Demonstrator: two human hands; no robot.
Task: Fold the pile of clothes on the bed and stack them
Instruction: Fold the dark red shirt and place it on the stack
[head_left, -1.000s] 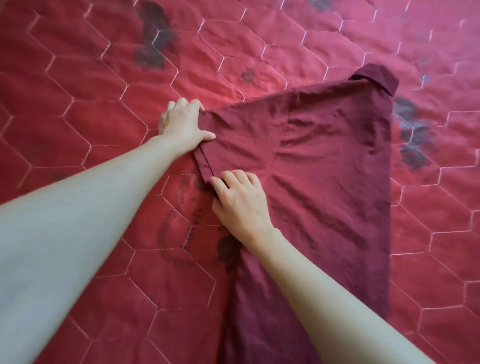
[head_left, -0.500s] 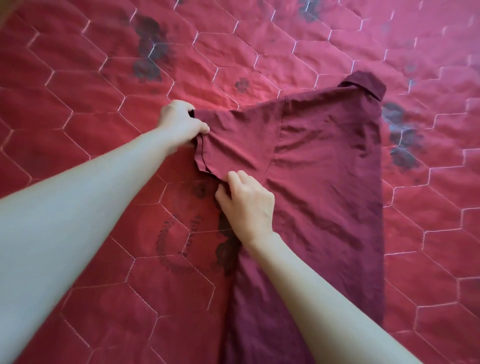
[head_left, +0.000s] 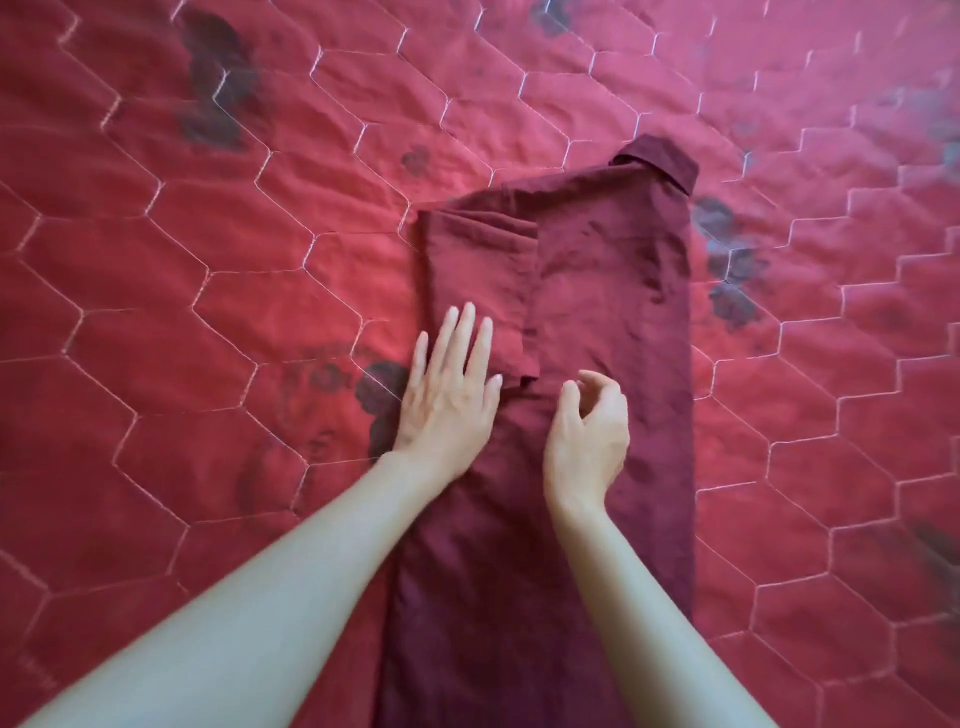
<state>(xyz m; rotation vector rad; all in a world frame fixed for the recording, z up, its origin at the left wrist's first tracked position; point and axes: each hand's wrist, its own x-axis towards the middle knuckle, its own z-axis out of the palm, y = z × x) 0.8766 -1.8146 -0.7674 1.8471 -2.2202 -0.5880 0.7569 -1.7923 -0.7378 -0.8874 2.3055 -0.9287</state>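
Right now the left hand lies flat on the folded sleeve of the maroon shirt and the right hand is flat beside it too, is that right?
Not quite. In the head view the left hand does lie flat on the folded sleeve of the maroon shirt, but the right hand has loosely curled fingers, holding nothing.

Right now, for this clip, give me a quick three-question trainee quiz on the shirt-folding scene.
1. True or false: the left hand lies flat with straight fingers on the folded sleeve.
2. What does the right hand grip? A) collar B) nothing C) quilt
3. Fill in: the shirt lies with its collar at the ___ end from the person.

Key: 1 true; 2 B; 3 far.
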